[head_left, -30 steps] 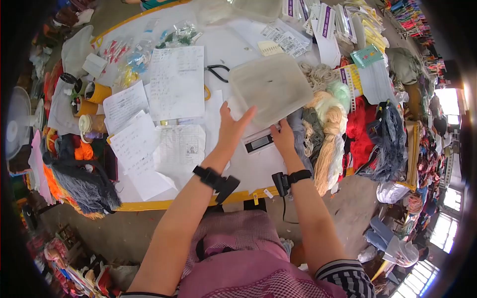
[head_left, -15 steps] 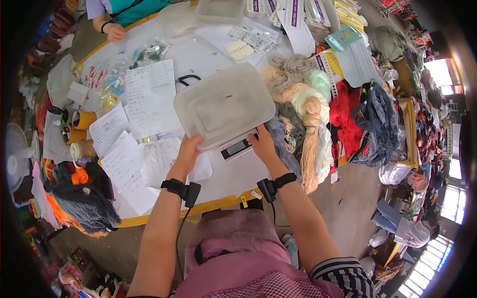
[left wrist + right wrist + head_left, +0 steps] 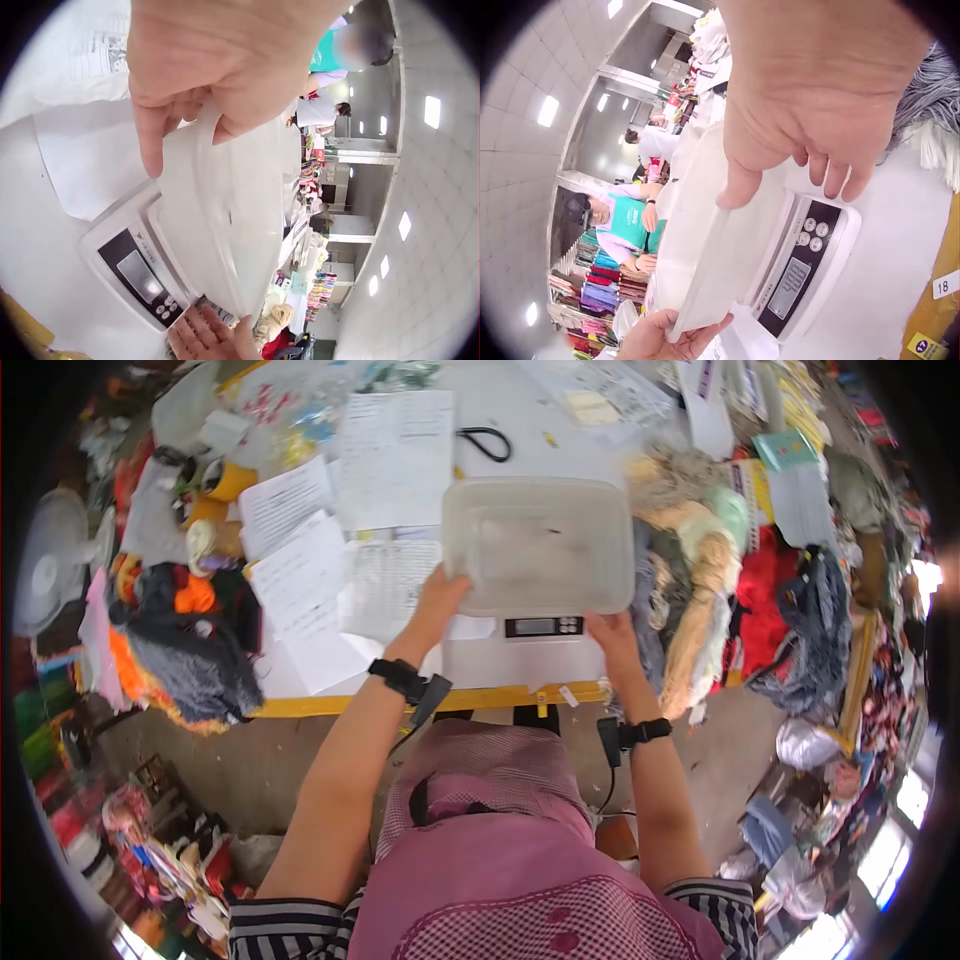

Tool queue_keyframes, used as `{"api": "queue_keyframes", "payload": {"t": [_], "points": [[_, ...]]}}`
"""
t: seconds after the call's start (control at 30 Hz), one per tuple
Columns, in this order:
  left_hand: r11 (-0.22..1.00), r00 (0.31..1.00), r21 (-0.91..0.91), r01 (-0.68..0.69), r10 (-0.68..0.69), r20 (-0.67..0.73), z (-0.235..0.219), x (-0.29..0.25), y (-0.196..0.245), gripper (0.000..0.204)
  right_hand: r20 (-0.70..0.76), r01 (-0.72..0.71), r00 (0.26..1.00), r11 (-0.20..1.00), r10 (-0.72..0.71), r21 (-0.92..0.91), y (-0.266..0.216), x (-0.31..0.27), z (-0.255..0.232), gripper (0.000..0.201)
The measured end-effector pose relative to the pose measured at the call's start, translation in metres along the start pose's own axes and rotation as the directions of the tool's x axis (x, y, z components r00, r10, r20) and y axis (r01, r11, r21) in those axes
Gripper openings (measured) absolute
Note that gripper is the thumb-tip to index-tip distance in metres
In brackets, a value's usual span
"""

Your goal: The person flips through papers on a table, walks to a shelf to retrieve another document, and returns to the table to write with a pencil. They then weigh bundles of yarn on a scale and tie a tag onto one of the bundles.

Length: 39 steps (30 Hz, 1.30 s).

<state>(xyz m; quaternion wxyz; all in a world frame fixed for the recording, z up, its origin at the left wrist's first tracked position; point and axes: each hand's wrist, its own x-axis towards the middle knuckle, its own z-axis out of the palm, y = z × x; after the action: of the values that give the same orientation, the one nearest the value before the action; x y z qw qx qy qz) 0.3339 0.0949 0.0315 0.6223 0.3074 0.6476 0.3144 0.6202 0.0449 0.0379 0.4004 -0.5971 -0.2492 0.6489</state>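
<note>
A translucent plastic tub [image 3: 540, 545] sits over a white digital scale, whose dark display panel [image 3: 545, 627] shows at the tub's near side. My left hand [image 3: 436, 605] grips the tub's near left corner, thumb over the rim in the left wrist view. At the near right corner my right hand [image 3: 614, 640] holds the tub, its thumb [image 3: 739, 187] on the rim and fingers bent down beside the wall. Digits are lit on the scale's display [image 3: 789, 289] in the right wrist view. Whether the tub rests fully on the scale I cannot tell.
Written sheets [image 3: 395, 460] lie left of the tub, a black looped tool [image 3: 488, 444] beyond it. Yarn hanks [image 3: 700, 600] crowd the right side, dark yarn [image 3: 195, 660] the left. A person in a teal apron [image 3: 626, 217] is across the table.
My left hand came from above the table to the tub's corner and grips it. The tub has turned from slanted to square with the table edge. The head view has shifted.
</note>
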Motion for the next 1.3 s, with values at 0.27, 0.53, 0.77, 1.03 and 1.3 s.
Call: {"api": "queue_keyframes", "payload": {"t": [0.27,0.53,0.77,1.03,1.3], "points": [[0.823,0.760,0.504,-0.263,0.498,-0.418,-0.080,-0.024,-0.059,0.050,-0.273,0.170,0.902,0.856,-0.335,-0.488,0.029,-0.006,0.008,0.048],[0.921,0.814,0.376,0.098,0.144,-0.563,-0.139,-0.047,-0.090,0.055,0.345,0.321,0.933,0.674,-0.103,-0.666,0.053,-0.037,0.123,0.033],[0.698,0.538,0.710,-0.098,0.637,-0.552,-0.171,-0.046,-0.098,0.028,0.476,0.538,0.838,0.262,-0.267,-0.801,0.080,-0.024,0.180,0.065],[0.801,0.690,0.548,-0.242,0.539,-0.483,-0.205,-0.002,-0.054,0.025,0.592,0.569,0.803,-0.206,-0.067,-0.796,0.074,-0.033,0.182,0.077],[0.760,0.310,0.639,0.118,0.583,-0.751,-0.238,0.002,-0.049,0.051,0.679,0.698,0.711,0.070,-0.182,-0.713,0.079,-0.017,0.176,0.032]]}}
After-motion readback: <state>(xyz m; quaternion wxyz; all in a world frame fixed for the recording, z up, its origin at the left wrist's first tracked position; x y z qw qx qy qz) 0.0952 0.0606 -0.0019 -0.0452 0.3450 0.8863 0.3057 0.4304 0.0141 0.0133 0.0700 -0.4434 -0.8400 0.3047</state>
